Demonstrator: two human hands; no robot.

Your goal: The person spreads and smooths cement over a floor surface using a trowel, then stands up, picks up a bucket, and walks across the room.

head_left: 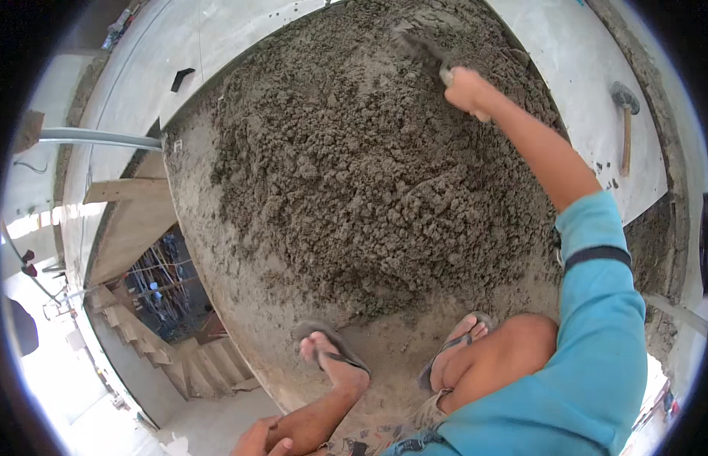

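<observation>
- I find the right hand [466, 93] clenched around the handle of a trowel [427, 50], the arm extended forward.
- The trowel is at the far right part of a grey mortar heap [354, 182]; its blade is blurred against the mix, so I cannot tell how deep it sits.
- I note the left hand [257, 440] at the lower edge, grasping no tool, its fingers loosely spread against the left lower leg [312, 414].
- The mortar is coarse and clumped, spread across a smeared slab [204, 199], directly ahead of two feet in dark flip-flops [352, 356].
- I record a wooden-handled hammer [626, 125] lying right of the heap on a pale sheet [586, 114].
- Beyond the slab's left edge, I see a staircase [206, 366] below.
</observation>
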